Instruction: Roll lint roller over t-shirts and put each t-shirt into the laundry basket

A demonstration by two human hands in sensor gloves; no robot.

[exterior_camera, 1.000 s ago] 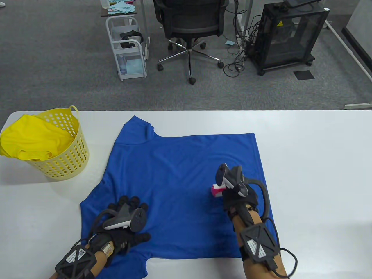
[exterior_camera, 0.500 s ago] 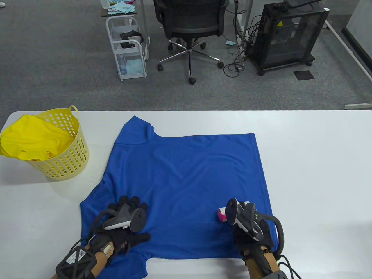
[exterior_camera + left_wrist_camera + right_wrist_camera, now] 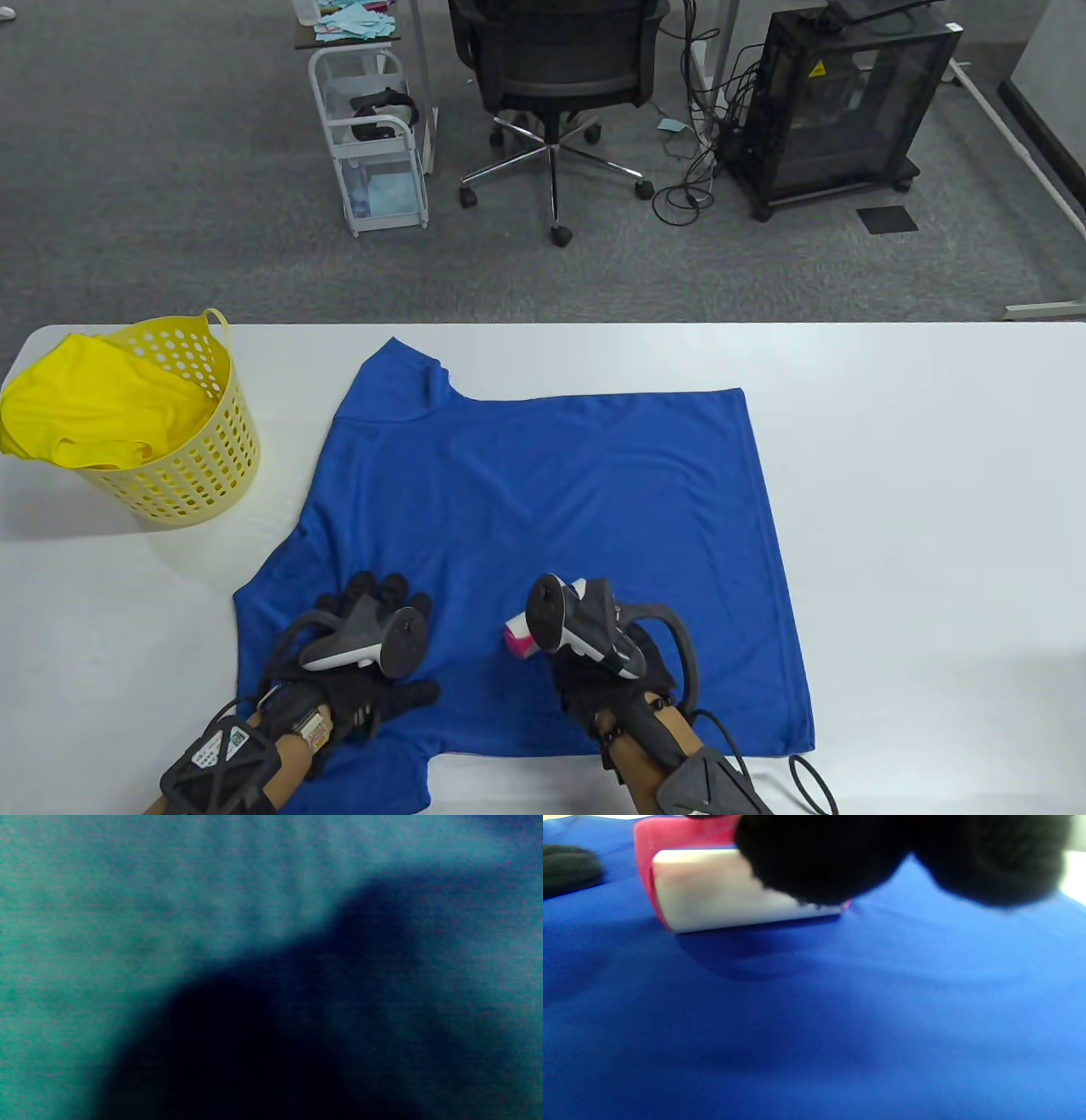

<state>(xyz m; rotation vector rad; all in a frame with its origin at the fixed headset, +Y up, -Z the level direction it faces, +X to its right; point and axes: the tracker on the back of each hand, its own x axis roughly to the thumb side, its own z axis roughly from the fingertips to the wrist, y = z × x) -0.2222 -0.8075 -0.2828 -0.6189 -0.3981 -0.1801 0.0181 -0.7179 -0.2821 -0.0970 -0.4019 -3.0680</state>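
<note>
Step in hand: rolling. Blue t-shirt (image 3: 543, 501) lies flat on the worktop (image 3: 916, 475). Left hand (image 3: 365, 654), fingers spread, presses the shirt's near corner. Right hand (image 3: 607, 671) grips the lint roller (image 3: 729, 887), its white roll resting on fabric just beside the left hand. Next, by my reckoning: push the roller away across the shirt's unrolled stretch, then carry the shirt to the yellow laundry basket (image 3: 182, 475), far left of both hands.
</note>
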